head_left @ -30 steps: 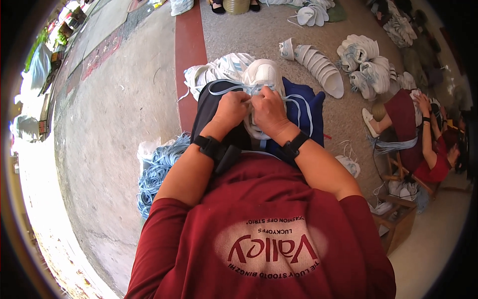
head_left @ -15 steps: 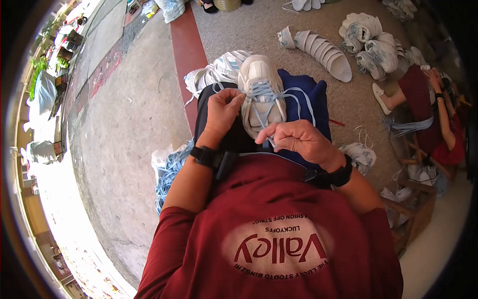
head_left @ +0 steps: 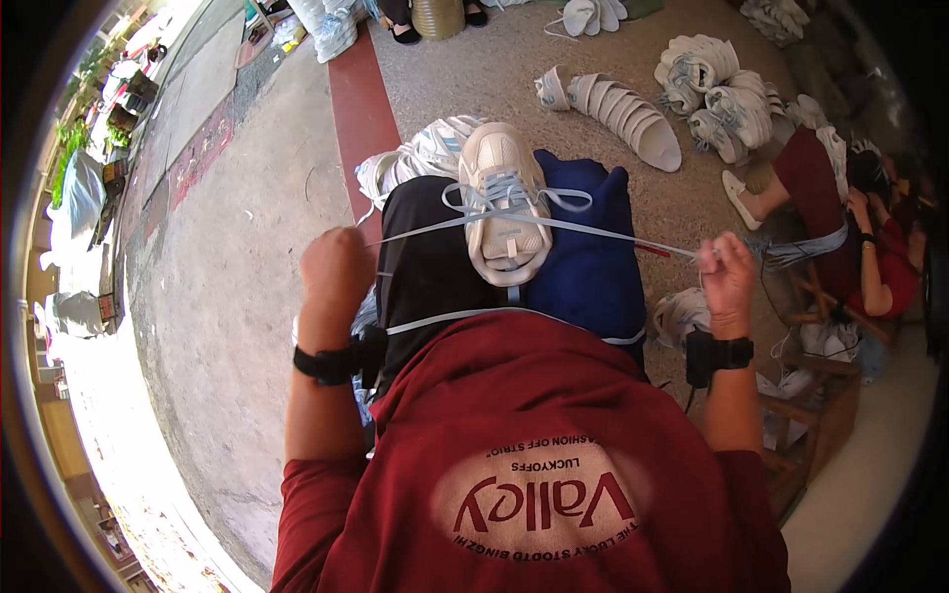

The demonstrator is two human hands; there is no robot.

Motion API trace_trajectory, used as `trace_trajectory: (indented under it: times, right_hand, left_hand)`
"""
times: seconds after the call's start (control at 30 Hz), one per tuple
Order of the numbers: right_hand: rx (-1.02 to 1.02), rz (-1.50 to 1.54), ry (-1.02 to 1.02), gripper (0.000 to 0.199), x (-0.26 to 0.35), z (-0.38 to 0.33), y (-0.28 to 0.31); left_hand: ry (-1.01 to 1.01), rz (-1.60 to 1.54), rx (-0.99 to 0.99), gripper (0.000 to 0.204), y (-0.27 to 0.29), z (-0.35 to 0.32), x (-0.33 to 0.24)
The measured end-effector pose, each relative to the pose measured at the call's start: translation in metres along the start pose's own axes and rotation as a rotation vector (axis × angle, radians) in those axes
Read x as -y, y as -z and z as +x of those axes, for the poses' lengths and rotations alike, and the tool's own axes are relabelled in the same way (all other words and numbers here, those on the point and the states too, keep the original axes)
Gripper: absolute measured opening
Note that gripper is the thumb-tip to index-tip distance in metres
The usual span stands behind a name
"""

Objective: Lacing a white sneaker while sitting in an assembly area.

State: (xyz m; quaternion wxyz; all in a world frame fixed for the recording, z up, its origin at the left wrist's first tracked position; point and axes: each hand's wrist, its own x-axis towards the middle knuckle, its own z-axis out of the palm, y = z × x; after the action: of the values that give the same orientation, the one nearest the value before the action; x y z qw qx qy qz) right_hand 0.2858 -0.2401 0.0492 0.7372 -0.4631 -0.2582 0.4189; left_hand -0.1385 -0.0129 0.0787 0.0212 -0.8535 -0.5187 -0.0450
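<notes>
A white sneaker [head_left: 497, 148] rests on my lap, its toe pointing away from me. Pale blue laces cross its front, with a loop standing out at each side. From the sneaker's middle, the shoelace [head_left: 593, 230] runs taut in both directions. My left hand [head_left: 336, 274], closed in a fist out to the left, grips one end. On the far side of my lap, my right hand [head_left: 728, 282] pinches the other end, fingers curled. Under the sneaker are a black cloth [head_left: 420, 262] and a blue cloth [head_left: 593, 267] over my legs.
White sneakers [head_left: 420, 158] lie just beyond my knees. A row of nested white shoe pieces [head_left: 623, 114] and a heap of white shoes [head_left: 707, 89] are on the floor. A person [head_left: 875, 267] sits at the right beside a wooden stool [head_left: 825, 405].
Both hands have moved apart from the sneaker, left hand leftward and right hand rightward. The lace between them is now drawn tight, and the side loops look smaller.
</notes>
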Motion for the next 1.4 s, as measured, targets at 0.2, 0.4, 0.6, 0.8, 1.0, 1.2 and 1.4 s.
trace_trajectory:
  times: [0.2, 0.4, 0.6, 0.8, 1.0, 1.2, 1.4]
  right_hand:
    - [-0.239, -0.546, -0.256, 0.013, 0.027, -0.018, 0.062]
    - [0.186, -0.759, 0.008, 0.013, -0.045, 0.044, -0.085]
    - [0.356, -1.028, 0.130, 0.016, -0.100, 0.080, -0.169]
    - [0.428, -0.671, -0.123, 0.008, -0.100, 0.084, -0.159]
    - [0.511, -0.460, -0.151, 0.015, -0.090, 0.073, -0.151]
    - [0.493, -0.818, 0.097, 0.020, -0.098, 0.069, -0.150]
    - [0.464, -0.844, 0.004, 0.022, -0.093, 0.068, -0.147]
  left_hand:
    - [0.444, 0.153, 0.310, 0.012, -0.040, -0.070, 0.118]
    - [0.014, -0.565, -0.059, 0.009, -0.048, 0.000, 0.002]
    - [-0.194, -0.718, 0.069, 0.014, -0.053, 0.050, -0.078]
    - [-0.149, -0.748, -0.072, 0.016, -0.055, 0.052, -0.094]
    - [0.182, -1.587, 0.210, 0.009, -0.059, 0.048, -0.087]
    - [0.030, -1.476, 0.339, 0.010, -0.051, 0.052, -0.088]
    - [0.123, -1.869, 0.657, 0.013, -0.050, 0.057, -0.072]
